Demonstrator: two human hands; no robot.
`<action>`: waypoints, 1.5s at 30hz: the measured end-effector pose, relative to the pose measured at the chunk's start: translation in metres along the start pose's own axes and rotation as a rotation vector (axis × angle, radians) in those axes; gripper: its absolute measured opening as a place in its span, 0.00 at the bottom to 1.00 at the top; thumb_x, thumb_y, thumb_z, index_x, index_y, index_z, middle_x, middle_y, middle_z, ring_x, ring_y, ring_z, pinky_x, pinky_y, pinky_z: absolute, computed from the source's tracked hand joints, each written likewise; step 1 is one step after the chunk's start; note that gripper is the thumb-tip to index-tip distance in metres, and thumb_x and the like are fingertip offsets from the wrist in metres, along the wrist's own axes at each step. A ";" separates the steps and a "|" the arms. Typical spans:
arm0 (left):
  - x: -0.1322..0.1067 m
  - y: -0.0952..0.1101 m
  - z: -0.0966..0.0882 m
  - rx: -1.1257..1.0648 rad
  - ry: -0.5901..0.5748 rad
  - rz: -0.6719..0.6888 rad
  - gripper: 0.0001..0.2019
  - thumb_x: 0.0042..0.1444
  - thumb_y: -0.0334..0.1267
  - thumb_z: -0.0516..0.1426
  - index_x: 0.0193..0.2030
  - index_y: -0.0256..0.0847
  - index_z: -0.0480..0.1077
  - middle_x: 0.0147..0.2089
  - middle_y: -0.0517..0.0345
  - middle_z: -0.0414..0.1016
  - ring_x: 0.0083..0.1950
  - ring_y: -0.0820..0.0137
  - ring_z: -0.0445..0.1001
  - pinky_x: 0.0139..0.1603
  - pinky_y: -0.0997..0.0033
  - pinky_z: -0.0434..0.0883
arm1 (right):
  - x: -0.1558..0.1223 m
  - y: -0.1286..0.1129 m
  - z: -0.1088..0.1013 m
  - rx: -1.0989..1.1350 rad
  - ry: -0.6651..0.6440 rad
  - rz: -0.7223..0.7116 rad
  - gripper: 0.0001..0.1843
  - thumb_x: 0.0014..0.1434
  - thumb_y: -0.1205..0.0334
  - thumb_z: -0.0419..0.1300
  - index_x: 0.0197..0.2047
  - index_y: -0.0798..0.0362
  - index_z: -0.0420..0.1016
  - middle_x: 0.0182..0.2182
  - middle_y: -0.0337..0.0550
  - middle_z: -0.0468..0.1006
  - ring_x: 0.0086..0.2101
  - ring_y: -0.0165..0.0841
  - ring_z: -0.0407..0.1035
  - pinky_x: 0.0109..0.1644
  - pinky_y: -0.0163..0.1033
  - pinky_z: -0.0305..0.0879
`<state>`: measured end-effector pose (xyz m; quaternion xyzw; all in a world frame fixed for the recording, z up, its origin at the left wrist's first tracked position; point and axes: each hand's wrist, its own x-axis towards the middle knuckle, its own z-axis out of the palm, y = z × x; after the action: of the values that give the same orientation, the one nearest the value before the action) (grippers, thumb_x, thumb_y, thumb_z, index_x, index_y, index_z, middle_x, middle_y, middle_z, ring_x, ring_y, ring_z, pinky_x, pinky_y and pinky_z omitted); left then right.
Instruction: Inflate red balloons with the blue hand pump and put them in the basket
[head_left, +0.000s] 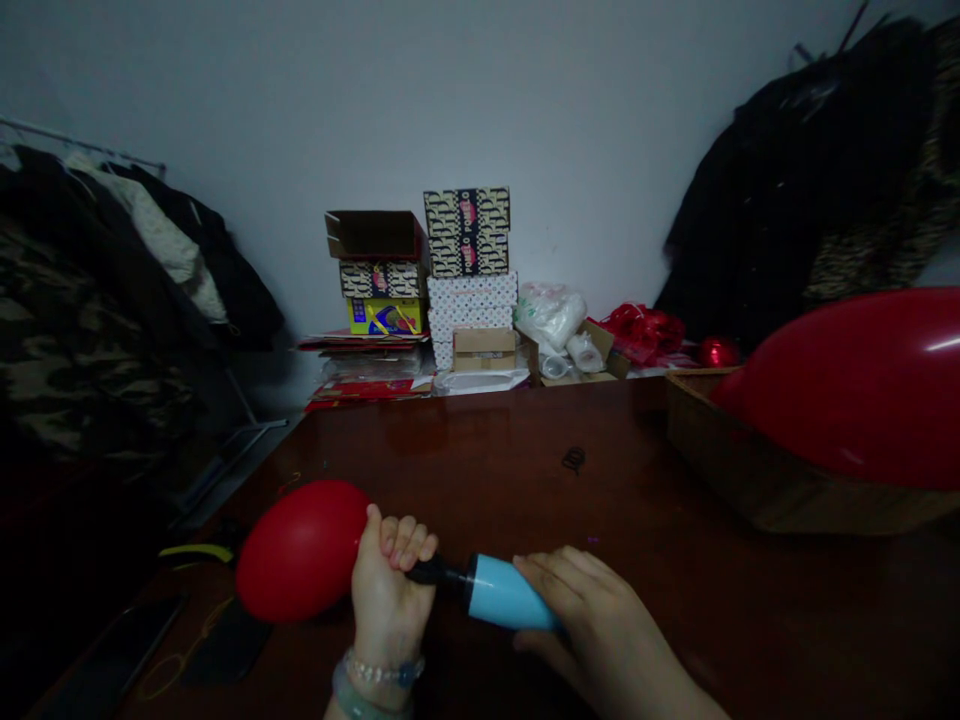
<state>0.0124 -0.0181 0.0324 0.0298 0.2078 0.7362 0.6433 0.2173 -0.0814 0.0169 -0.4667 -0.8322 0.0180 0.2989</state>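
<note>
My left hand (390, 585) is closed around the black nozzle of a light blue hand pump (499, 592), where the neck of a small red balloon (301, 550) sits. The balloon is partly inflated and sticks out to the left of that fist. My right hand (592, 625) wraps around the pump's blue barrel from the right side. Both hands hover just above the dark brown table (480, 470). A bead bracelet and a pale bangle are on my left wrist.
A cardboard box (757, 475) at the right holds a large inflated red balloon (862, 385). Stacked boxes (450, 285), plastic bags and red items line the far wall. Dark clothes hang left and right. A phone (112, 655) and a black hair tie (574, 459) lie on the table.
</note>
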 end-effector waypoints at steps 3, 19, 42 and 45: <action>0.000 0.008 0.005 0.004 -0.012 0.003 0.23 0.62 0.37 0.54 0.18 0.41 0.49 0.14 0.69 0.47 0.13 0.80 0.49 0.17 0.75 0.54 | 0.001 0.004 -0.010 0.042 -0.044 0.010 0.29 0.49 0.59 0.71 0.55 0.50 0.72 0.47 0.45 0.79 0.44 0.41 0.73 0.53 0.48 0.68; 0.005 0.018 0.003 -0.059 -0.048 0.078 0.22 0.63 0.31 0.50 0.19 0.41 0.48 0.14 0.68 0.49 0.13 0.80 0.52 0.17 0.76 0.55 | -0.006 0.021 -0.020 -0.128 0.089 -0.091 0.28 0.52 0.63 0.68 0.56 0.53 0.71 0.49 0.48 0.78 0.45 0.43 0.72 0.51 0.49 0.71; 0.011 0.053 0.001 -0.035 -0.058 0.113 0.22 0.64 0.33 0.49 0.17 0.41 0.49 0.13 0.68 0.49 0.13 0.79 0.52 0.17 0.76 0.56 | 0.001 0.023 -0.033 0.004 -0.053 -0.100 0.26 0.58 0.57 0.65 0.58 0.53 0.68 0.50 0.49 0.77 0.46 0.40 0.72 0.51 0.46 0.71; 0.016 0.049 -0.004 -0.053 -0.056 0.101 0.22 0.64 0.31 0.48 0.18 0.41 0.49 0.13 0.68 0.50 0.13 0.79 0.52 0.17 0.76 0.56 | 0.000 0.026 -0.031 -0.052 0.004 -0.106 0.26 0.57 0.59 0.65 0.58 0.54 0.69 0.49 0.50 0.77 0.46 0.42 0.72 0.51 0.48 0.71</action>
<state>-0.0373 -0.0082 0.0425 0.0437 0.1682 0.7720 0.6114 0.2530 -0.0748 0.0338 -0.4295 -0.8554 -0.0205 0.2889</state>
